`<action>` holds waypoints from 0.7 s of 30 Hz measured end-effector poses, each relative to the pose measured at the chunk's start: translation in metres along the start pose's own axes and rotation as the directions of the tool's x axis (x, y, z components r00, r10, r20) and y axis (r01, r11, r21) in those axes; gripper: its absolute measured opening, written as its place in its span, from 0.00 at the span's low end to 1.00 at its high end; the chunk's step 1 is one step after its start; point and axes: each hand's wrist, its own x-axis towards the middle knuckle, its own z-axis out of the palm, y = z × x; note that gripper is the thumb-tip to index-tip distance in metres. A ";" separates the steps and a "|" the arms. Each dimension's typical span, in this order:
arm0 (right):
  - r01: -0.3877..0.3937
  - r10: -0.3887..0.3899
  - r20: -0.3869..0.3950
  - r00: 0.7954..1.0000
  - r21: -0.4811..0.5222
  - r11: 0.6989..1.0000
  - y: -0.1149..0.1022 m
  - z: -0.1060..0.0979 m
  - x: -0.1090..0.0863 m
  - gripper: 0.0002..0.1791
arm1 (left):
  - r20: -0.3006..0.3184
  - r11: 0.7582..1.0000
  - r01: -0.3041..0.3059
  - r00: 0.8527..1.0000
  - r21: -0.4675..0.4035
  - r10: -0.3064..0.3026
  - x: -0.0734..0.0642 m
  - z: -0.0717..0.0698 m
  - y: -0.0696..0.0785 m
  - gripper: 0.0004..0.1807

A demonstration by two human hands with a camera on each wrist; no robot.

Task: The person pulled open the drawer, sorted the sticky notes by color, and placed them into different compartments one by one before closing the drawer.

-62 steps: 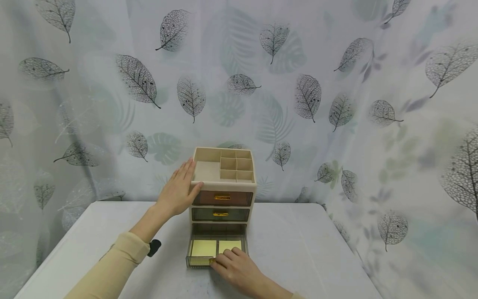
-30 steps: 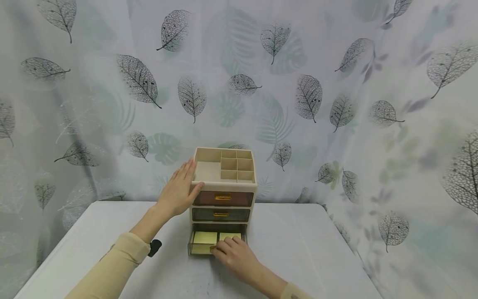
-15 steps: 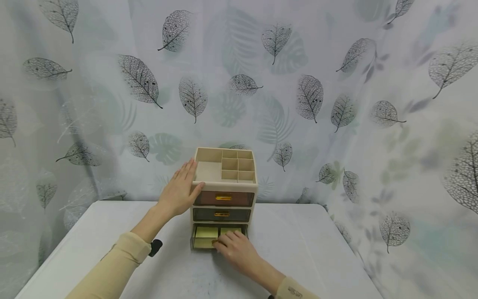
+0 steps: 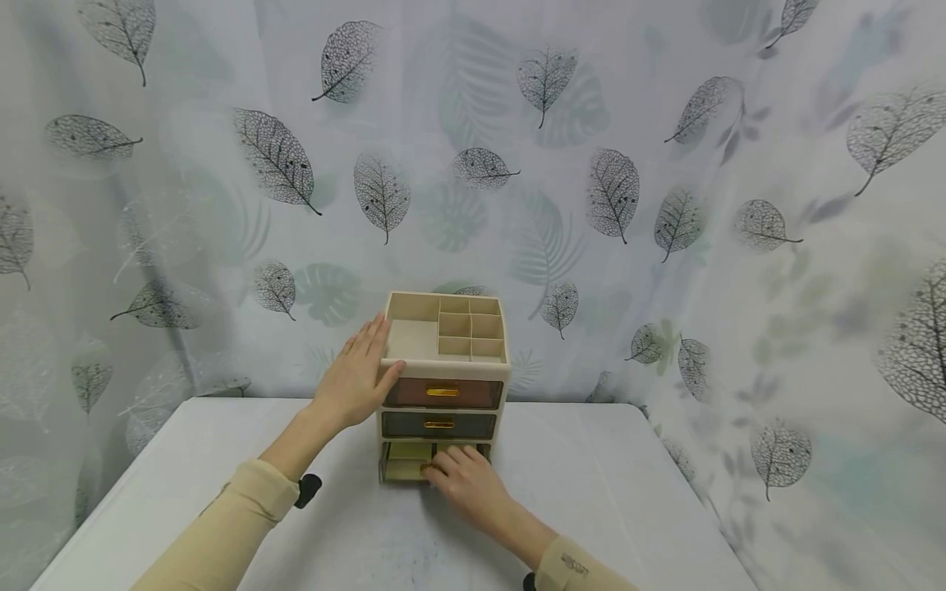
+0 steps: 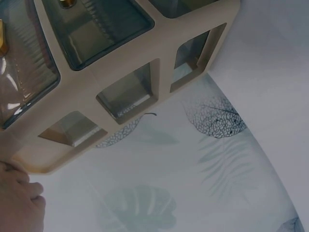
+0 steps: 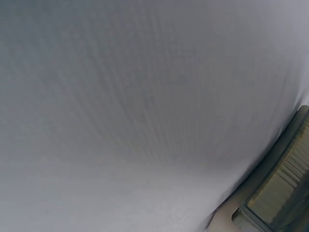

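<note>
A cream desktop organizer (image 4: 446, 368) stands at the middle of the table, with a divided open tray on top and three see-through drawers below. My left hand (image 4: 353, 377) lies along its upper left side, fingers straight and thumb at the front corner. The bottom drawer (image 4: 386, 472) sticks out a little, showing yellow note pads (image 4: 409, 451) inside. With curled fingers my right hand (image 4: 467, 486) pinches the small gold handle (image 4: 424, 469) of that drawer, hiding its right part. In the left wrist view, part of the left hand (image 5: 20, 200) touches the organizer's edge.
The brown top drawer (image 4: 473, 394) and grey-green middle drawer (image 4: 476, 424) are closed. A white cloth covers the table (image 4: 591, 492). Behind it hangs a leaf-print curtain (image 4: 473, 238). The right wrist view shows mostly white cloth, with a drawer corner (image 6: 270, 205) at lower right.
The bottom drawer has slid inward from far out to only slightly out, my right hand moving away from me with it. My left hand has stayed on the organizer's side.
</note>
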 end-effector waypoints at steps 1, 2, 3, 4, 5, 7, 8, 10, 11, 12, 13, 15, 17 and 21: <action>-0.003 0.003 0.005 1.000 0.000 1.000 0.001 0.000 0.000 0.08 | 0.002 1.000 0.002 1.000 -0.002 -0.002 0.000 0.000 0.000 0.44; -0.006 0.006 0.012 1.000 -0.003 1.000 0.001 0.000 0.001 0.07 | 0.004 1.000 0.004 1.000 -0.003 -0.004 0.000 0.000 0.000 0.44; -0.008 0.008 0.016 1.000 -0.008 1.000 0.001 0.001 0.001 0.07 | 0.005 1.000 0.005 1.000 -0.003 -0.005 0.000 0.000 0.000 0.44; -0.012 0.012 0.024 1.000 -0.011 1.000 0.002 0.001 0.002 0.07 | 0.006 1.000 0.006 1.000 -0.004 -0.006 0.000 0.000 0.000 0.44; -0.015 0.015 0.033 0.999 -0.014 1.000 0.002 0.001 0.002 0.07 | 0.008 1.000 0.007 1.000 -0.004 -0.007 0.000 0.000 0.000 0.44; -0.021 0.022 0.046 0.999 -0.023 1.000 0.003 0.000 0.003 0.07 | 0.009 1.000 0.008 1.000 -0.005 -0.008 0.000 0.000 0.001 0.44; -0.024 0.025 0.049 0.999 -0.026 0.999 0.004 0.000 0.003 0.07 | 0.010 1.000 0.010 1.000 -0.006 -0.010 0.000 -0.001 0.001 0.44; -0.027 0.029 0.052 0.998 -0.030 0.999 0.005 0.002 0.004 0.08 | 0.011 1.000 0.010 1.000 -0.006 -0.010 0.000 -0.001 0.001 0.44; -0.028 0.029 0.048 0.998 -0.031 0.999 0.005 0.002 0.005 0.08 | 0.011 1.000 0.010 1.000 -0.007 -0.010 0.000 -0.001 0.001 0.44; -0.027 0.029 0.044 0.999 -0.034 0.999 0.006 0.003 0.005 0.08 | 0.010 1.000 0.010 1.000 -0.006 -0.010 0.000 -0.001 0.001 0.44; -0.026 0.028 0.037 0.999 -0.034 0.999 0.006 0.004 0.005 0.08 | 0.009 1.000 0.009 1.000 -0.007 -0.009 0.000 0.000 0.001 0.44; -0.026 0.027 0.031 0.999 -0.034 0.999 0.007 0.006 0.006 0.08 | 0.007 1.000 0.008 1.000 -0.006 -0.008 0.000 0.000 0.001 0.44; -0.027 0.028 0.029 0.999 -0.033 0.999 0.008 0.007 0.006 0.08 | 0.005 1.000 0.007 1.000 -0.006 -0.007 0.000 0.000 0.001 0.44; -0.032 0.034 0.050 0.998 -0.040 0.999 0.010 0.008 0.008 0.09 | 0.004 1.000 0.008 1.000 -0.008 -0.008 0.000 -0.001 0.001 0.44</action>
